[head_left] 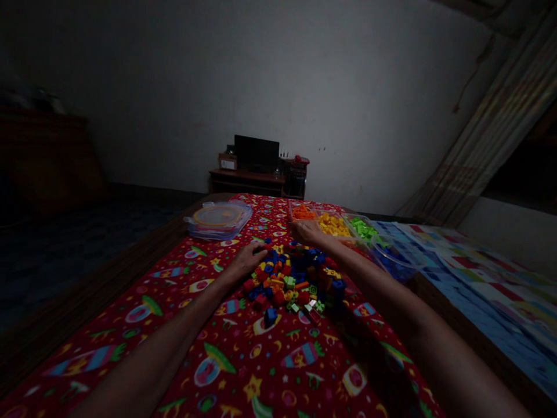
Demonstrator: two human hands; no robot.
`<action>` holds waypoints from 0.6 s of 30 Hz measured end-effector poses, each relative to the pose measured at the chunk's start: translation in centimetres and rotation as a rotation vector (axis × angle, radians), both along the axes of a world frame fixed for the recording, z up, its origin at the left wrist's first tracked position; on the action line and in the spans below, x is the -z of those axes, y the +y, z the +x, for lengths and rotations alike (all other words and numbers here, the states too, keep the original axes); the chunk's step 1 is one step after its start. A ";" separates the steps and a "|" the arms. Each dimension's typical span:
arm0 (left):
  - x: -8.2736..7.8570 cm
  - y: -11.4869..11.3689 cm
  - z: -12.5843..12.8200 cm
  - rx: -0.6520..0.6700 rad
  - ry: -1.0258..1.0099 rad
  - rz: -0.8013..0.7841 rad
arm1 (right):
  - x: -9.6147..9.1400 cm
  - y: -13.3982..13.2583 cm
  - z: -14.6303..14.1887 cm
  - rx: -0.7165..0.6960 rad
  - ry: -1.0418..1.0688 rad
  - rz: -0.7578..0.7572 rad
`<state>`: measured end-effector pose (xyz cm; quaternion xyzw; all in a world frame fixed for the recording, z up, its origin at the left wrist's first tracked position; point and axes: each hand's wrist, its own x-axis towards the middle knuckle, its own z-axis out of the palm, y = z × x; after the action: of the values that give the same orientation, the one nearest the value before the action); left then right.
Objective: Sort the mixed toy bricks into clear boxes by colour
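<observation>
A mixed pile of toy building bricks (285, 281) in red, blue, yellow, orange and green lies on a red patterned cloth (174, 348). My left hand (250, 257) rests at the pile's left edge, fingers stretched loosely towards the bricks. Beyond the pile, my right hand (307, 231) is closed at the near side of a clear tub of orange bricks (303, 212). Whatever its fingers hold is hidden. To the right of that tub follow yellow bricks (333, 224), green bricks (363, 229) and blue bricks (394, 260), each colour in its own clear container.
Stacked clear lids or bags (220, 220) lie on the cloth at the far left. Behind the table, a dark monitor (256, 153) stands on a small desk (248, 177) by the wall. A bed with a patchwork cover (487, 255) is on the right. The room is dim.
</observation>
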<state>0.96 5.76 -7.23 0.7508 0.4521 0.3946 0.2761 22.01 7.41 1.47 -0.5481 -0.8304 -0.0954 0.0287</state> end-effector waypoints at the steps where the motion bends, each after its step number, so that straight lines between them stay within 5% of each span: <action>1: -0.1 0.0 -0.1 0.000 -0.010 -0.007 | 0.5 0.3 -0.6 -0.021 -0.022 -0.037; 6: -0.2 0.2 -0.5 -0.002 -0.047 -0.023 | 2.6 1.6 -2.4 -0.069 -0.086 -0.266; 11: -0.2 0.2 -0.6 -0.031 -0.107 -0.058 | 2.0 0.6 -1.9 -0.057 -0.039 -0.199; 18: -3.0 -1.5 0.7 -0.008 -0.275 -0.172 | 0.8 -5.4 -1.3 -0.074 0.598 -0.088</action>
<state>1.64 4.28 -4.20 0.6616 0.4450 0.4545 0.3971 20.70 2.03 0.70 -0.5218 -0.8080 0.1073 0.2517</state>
